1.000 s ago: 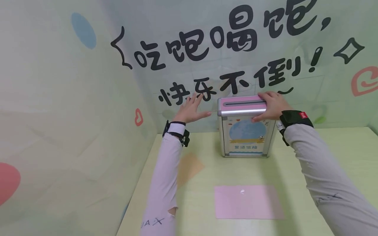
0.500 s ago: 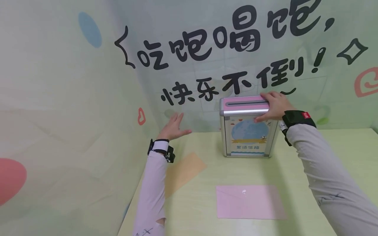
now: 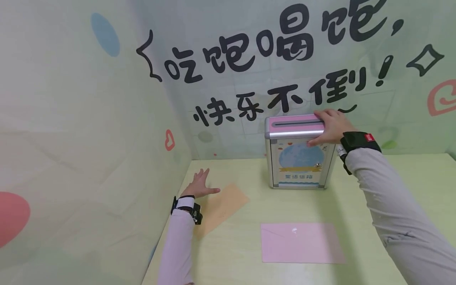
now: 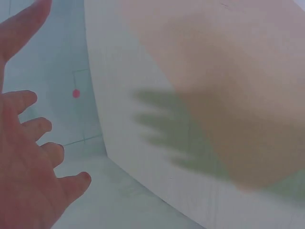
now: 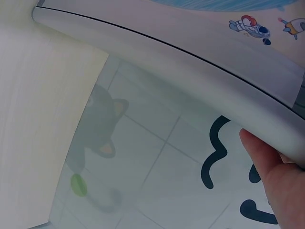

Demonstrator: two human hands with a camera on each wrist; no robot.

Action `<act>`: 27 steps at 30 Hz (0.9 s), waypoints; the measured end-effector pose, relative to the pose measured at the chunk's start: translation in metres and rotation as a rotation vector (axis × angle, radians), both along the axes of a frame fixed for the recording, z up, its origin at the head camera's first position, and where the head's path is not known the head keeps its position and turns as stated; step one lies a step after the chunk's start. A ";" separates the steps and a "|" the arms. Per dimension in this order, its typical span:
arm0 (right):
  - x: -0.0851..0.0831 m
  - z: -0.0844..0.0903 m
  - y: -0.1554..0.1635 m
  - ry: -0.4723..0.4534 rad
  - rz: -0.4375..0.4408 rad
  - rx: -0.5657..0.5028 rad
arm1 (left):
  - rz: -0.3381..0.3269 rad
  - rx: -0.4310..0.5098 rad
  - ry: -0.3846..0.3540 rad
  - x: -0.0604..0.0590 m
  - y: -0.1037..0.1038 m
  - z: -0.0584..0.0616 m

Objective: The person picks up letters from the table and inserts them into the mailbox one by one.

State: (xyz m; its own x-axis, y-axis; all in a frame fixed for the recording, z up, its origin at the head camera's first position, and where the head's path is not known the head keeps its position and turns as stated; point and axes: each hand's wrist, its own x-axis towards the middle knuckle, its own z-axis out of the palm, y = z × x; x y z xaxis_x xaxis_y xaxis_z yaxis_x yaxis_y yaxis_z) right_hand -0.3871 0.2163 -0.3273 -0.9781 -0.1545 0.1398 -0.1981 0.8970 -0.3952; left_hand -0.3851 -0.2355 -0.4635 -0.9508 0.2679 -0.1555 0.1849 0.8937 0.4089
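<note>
A silver-framed letter box (image 3: 300,158) with a pink top and a dark slot stands upright on the table, near the back wall. My right hand (image 3: 333,126) grips its top right end, thumb on the front and fingers over the top. In the right wrist view a fingertip of that hand (image 5: 290,195) touches the box's silver side (image 5: 157,71). My left hand (image 3: 198,186) hovers with spread fingers beside an orange sheet of paper or envelope (image 3: 228,208), holding nothing. The left wrist view has the hand's shadow falling across the orange sheet (image 4: 228,62).
A pink sheet or envelope (image 3: 301,243) lies flat on the pale table (image 3: 242,253), in front of the box. Behind the box rises a printed back wall (image 3: 228,23) with large black characters. Another wall (image 3: 89,158) closes off the left side.
My left hand has moved down and left, away from the box's left side, to beside the orange sheet. The right hand keeps its grip and the box has stayed in place.
</note>
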 end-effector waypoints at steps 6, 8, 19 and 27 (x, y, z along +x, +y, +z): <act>0.001 0.001 0.001 0.013 -0.004 -0.001 | 0.023 0.026 -0.028 0.010 -0.006 -0.015; 0.002 0.000 0.001 0.021 -0.002 0.002 | 0.025 0.044 -0.024 0.013 -0.008 -0.022; 0.002 -0.001 0.001 0.030 0.012 0.010 | 0.021 -0.045 -0.058 0.027 -0.009 -0.055; -0.001 -0.005 0.004 0.027 0.007 0.000 | 0.064 -0.063 -0.099 0.030 -0.012 -0.080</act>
State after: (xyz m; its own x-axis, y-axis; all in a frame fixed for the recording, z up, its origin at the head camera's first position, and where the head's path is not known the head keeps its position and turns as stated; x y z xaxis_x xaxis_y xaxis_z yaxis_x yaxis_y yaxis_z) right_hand -0.3884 0.2202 -0.3327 -0.9728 -0.1616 0.1662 -0.2153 0.8956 -0.3894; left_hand -0.3547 -0.2478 -0.5432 -0.9449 0.1937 -0.2639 0.0881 0.9269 0.3649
